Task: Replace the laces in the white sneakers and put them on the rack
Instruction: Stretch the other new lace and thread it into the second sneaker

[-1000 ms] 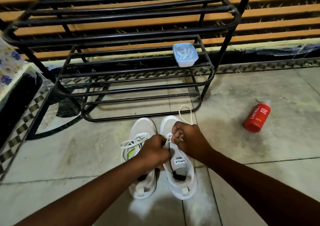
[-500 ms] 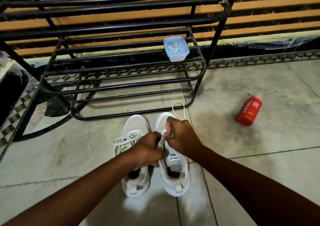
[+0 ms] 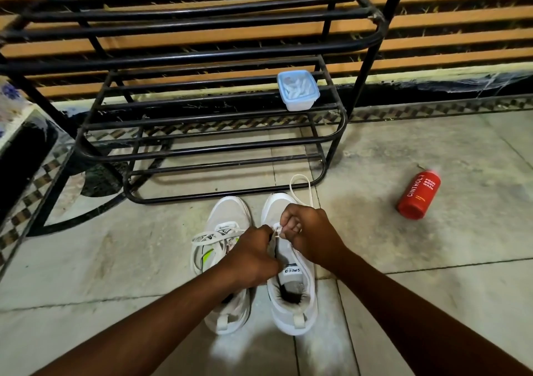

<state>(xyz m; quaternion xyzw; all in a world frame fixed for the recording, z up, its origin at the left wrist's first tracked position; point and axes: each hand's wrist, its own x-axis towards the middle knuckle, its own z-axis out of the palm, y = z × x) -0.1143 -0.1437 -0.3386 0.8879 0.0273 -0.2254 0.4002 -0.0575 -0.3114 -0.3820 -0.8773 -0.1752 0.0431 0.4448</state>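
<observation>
We find both white sneakers on the tiled floor just in front of the black metal rack (image 3: 202, 133), toes toward it: the left sneaker (image 3: 225, 217) carries loosely threaded lacing across its upper, and the right sneaker (image 3: 291, 303) is under work. The left hand (image 3: 253, 256) grips that shoe at the near side of the eyelet row, fingers curled; exactly what they pinch we cannot tell. The right hand (image 3: 310, 231) has its fingers (image 3: 285, 225) pinching the white lace (image 3: 301, 188) at the eyelets, with a slack loop trailing past the toe toward the rack. In our judgement the lace is light, limp and flat, liable to twist and slip back through an eyelet, so it is best taken close to its stiff tip and fed in short pulls. The sneakers appear light, with soft uppers that collapse under pressure; we would hold each at the heel collar or tongue, and lift by the heel pull-tab or the firm sole for placing on the rack. A lidded container (image 3: 298, 90) occupies the rack's middle shelf; a red bottle (image 3: 418, 194) lies on the floor to the right.
</observation>
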